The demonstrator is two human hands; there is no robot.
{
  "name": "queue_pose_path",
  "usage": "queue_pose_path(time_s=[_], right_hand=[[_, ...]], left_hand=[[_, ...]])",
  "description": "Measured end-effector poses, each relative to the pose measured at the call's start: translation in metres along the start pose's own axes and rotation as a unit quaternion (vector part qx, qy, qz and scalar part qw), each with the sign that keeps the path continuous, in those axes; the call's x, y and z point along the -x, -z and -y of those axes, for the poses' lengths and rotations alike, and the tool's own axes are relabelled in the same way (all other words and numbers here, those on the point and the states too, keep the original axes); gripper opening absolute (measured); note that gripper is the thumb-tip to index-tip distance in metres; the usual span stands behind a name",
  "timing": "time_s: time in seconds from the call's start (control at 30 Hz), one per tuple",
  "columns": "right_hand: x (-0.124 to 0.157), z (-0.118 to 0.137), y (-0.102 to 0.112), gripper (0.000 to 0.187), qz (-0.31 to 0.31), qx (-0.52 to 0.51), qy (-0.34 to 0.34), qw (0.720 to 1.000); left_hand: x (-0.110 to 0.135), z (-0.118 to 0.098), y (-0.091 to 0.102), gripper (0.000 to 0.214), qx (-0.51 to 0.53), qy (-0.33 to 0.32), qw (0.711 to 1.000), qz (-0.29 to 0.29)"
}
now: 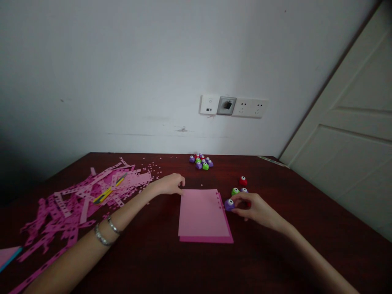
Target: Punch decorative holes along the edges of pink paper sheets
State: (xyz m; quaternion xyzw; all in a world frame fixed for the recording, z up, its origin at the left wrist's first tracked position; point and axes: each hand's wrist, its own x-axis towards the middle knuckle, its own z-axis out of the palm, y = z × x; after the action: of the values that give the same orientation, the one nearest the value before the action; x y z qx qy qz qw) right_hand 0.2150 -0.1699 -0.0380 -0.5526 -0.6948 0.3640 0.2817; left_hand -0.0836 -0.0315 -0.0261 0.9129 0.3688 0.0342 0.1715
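Note:
My right hand [255, 208] pinches a small purple craft punch [229, 205] with a white eye-like top, at the right edge of the pink paper. That paper is a light pink sheet [199, 214] lying over a darker pink sheet [208, 239], with a few small holes along its upper right side. At the top left corner my left hand [170, 183] has its thumb touching the paper, its fingers loosely curved and apart from the thumb. Beside my right hand stand a green punch [234, 191], another purple punch [244, 190] and a red punch [243, 181].
Punched pink paper strips [76, 196] pile up on the left, with a yellow cutter knife [105, 194] on top. Tiny confetti bits lie around them. Several coloured punches [200, 160] cluster near the wall. Sockets [249, 108] are on the wall; a white door [352, 110] is at right.

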Motion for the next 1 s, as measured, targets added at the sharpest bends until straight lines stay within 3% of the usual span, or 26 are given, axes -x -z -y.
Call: queue_pose_path(time_s=[0.2, 0.37, 0.6, 0.83, 1.0], right_hand=[[0.000, 0.000, -0.002, 0.021, 0.001, 0.016, 0.014, 1.000], [-0.001, -0.001, -0.002, 0.020, 0.001, 0.010, 0.020, 1.000], [-0.002, -0.003, -0.003, 0.019, 0.002, 0.023, 0.020, 1.000], [-0.002, -0.006, -0.003, 0.020, 0.005, 0.024, 0.024, 0.999], [-0.002, -0.004, -0.002, 0.020, 0.004, 0.023, 0.015, 1.000]], left_hand=[[-0.003, 0.007, -0.007, 0.040, 0.021, 0.016, 1.000, 0.002], [-0.006, 0.012, -0.011, 0.034, 0.037, 0.006, 0.999, -0.015], [-0.010, 0.013, -0.013, 0.028, 0.078, -0.008, 0.997, 0.016], [-0.011, 0.009, -0.011, 0.014, 0.091, -0.008, 0.996, 0.004], [-0.011, 0.010, -0.008, 0.011, 0.178, 0.010, 0.984, 0.019]])
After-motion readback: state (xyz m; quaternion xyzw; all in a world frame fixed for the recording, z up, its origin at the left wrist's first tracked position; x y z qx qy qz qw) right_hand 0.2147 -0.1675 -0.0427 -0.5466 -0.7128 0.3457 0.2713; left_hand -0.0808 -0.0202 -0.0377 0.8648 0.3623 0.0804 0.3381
